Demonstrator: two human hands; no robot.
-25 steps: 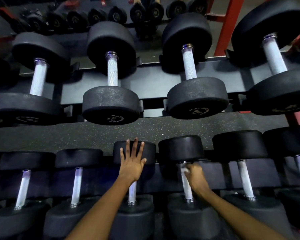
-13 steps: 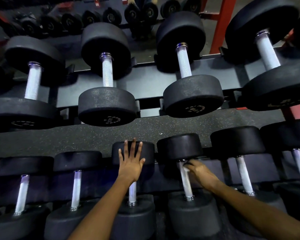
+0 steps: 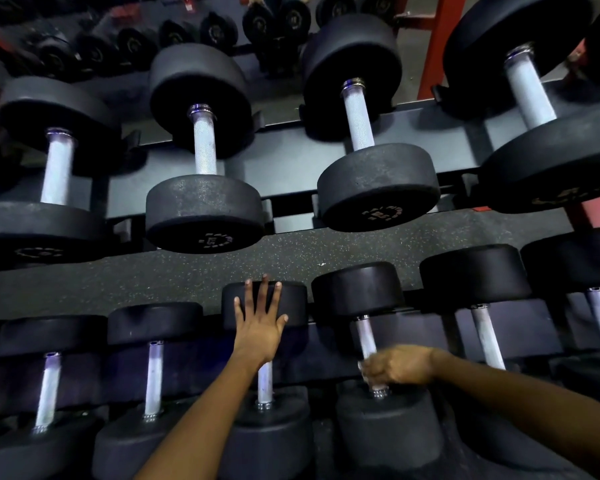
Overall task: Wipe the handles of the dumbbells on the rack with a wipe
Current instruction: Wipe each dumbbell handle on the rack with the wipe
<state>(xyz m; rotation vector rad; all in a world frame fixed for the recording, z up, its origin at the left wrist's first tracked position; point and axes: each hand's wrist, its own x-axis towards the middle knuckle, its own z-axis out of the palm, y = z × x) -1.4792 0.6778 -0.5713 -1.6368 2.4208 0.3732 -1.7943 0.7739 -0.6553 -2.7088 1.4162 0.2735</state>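
Gym flooring, dark and speckled (image 3: 291, 261), shows between two tiers of the rack (image 3: 291, 157), and black dumbbells sit in rows above and below.

On the lower tier my left hand (image 3: 258, 327) lies flat with fingers spread, pressing on the far head of one dumbbell (image 3: 267, 431) to brace me. My right hand (image 3: 397, 365) is curled round the near end of the handle (image 3: 366, 336) of the next dumbbell (image 3: 388, 420) to the right, close to its collar. A pale scrap at my fingertips (image 3: 364, 370) is, I think, the wipe (image 3: 361, 366); most of it is hidden inside my fist.

To do this stroke well, I judge I should keep the wipe wrapped fully round the bar, twist as I slide, and cover the whole knurled length from one collar to the other, since grime settles in the knurling and at the ends.

Room is tight. The two heads box in my knuckles, and the neighbouring handle (image 3: 487, 337) on the right stands near my forearm. The upper tier's bigger dumbbells, like this one (image 3: 378, 187), overhang the gap. Further dumbbells (image 3: 47, 389) wait to the left, and a red upright (image 3: 437, 43) stands behind the rack.
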